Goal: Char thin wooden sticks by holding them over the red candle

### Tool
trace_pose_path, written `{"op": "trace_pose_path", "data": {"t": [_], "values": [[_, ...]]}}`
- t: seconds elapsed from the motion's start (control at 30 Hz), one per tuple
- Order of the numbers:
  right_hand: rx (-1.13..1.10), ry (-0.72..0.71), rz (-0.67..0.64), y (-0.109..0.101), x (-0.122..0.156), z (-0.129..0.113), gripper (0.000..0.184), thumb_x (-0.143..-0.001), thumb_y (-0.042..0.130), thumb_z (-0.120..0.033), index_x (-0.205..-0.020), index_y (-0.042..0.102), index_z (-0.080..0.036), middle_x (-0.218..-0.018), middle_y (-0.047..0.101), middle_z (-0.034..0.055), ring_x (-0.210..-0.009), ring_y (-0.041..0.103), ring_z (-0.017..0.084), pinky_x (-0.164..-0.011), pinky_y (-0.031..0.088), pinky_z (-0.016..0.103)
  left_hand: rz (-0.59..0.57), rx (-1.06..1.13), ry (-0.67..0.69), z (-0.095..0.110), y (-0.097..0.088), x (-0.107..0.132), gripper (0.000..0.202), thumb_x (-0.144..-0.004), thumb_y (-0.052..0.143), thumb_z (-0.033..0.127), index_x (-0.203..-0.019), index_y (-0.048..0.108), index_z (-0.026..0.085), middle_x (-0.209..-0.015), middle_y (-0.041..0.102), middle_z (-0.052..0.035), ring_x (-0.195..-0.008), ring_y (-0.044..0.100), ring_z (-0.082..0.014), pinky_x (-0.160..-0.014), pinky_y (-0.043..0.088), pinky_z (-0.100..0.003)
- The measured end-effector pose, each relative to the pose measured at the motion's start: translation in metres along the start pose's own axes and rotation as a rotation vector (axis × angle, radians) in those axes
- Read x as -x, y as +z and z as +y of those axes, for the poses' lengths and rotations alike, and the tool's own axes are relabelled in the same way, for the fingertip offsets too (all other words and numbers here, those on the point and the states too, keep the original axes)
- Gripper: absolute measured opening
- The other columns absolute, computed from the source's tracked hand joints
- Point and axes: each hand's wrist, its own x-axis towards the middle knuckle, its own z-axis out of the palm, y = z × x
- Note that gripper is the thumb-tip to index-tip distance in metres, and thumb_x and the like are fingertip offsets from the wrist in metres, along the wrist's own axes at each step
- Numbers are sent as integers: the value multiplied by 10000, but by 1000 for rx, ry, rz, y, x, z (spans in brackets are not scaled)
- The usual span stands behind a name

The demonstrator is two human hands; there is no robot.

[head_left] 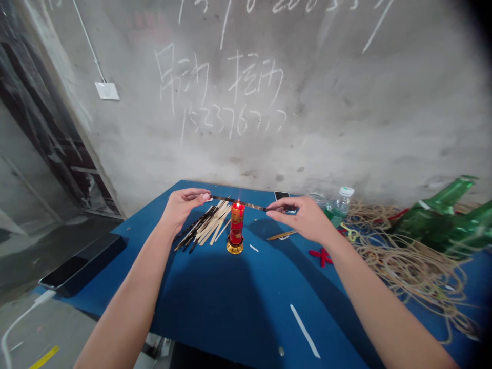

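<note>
A lit red candle (236,228) on a gold base stands on the blue table (230,307). Directly above its flame a thin dark strip (238,202) is held level. My left hand (182,205) pinches the strip's left end. My right hand (303,215) pinches its right end. A pile of pale and charred strips (205,225) lies just left of the candle, under my left hand.
A phone (284,197), a glass jar (317,197) and a small plastic bottle (340,205) stand at the back. Green glass bottles (442,210) and tangled cane (415,261) fill the right. Red clips (322,255), a loose stick (281,235), a dark tablet (82,264) at left.
</note>
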Motion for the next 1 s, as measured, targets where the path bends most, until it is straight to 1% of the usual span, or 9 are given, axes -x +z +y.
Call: {"op": "trace_pose_path", "data": {"t": [0.2, 0.37, 0.63, 0.83, 1.0], "values": [[12, -7, -7, 0, -1, 1, 191, -841, 732, -486, -902, 825, -331, -899, 784, 34, -849, 708, 234, -736, 541, 382, -5, 31, -5, -2, -2, -1, 338, -638, 940, 363, -914, 834, 199, -870, 801, -93, -865, 740, -223, -785, 563, -321], [7, -7, -2, 0, -1, 0, 172, -834, 745, -473, -888, 822, -329, -897, 784, 28, -850, 711, 230, -737, 541, 378, 12, 51, -7, -3, -2, -3, 336, -635, 943, 354, -913, 834, 200, -877, 801, -91, -860, 738, -213, -750, 549, -300], [-8, -9, 10, 1, -1, 2, 159, -818, 762, -450, -877, 818, -313, -886, 786, 21, -854, 712, 224, -759, 542, 373, 37, 55, -9, -2, -3, -4, 373, -604, 957, 377, -902, 835, 189, -886, 798, -103, -835, 732, -221, -736, 552, -315], [-1, -8, 9, 1, -1, 3, 170, -829, 749, -464, -888, 818, -320, -894, 788, 21, -862, 712, 224, -754, 535, 371, 38, 69, -7, -4, -5, -5, 359, -606, 956, 366, -897, 835, 192, -894, 798, -97, -779, 709, -184, -727, 539, -296], [7, -16, 7, 1, -2, 5, 204, -832, 739, -489, -893, 820, -312, -876, 783, 34, -837, 702, 232, -738, 529, 377, 54, 52, -8, -5, -6, -5, 405, -591, 959, 388, -913, 834, 176, -877, 794, -105, -730, 686, -178, -710, 529, -302]]}}
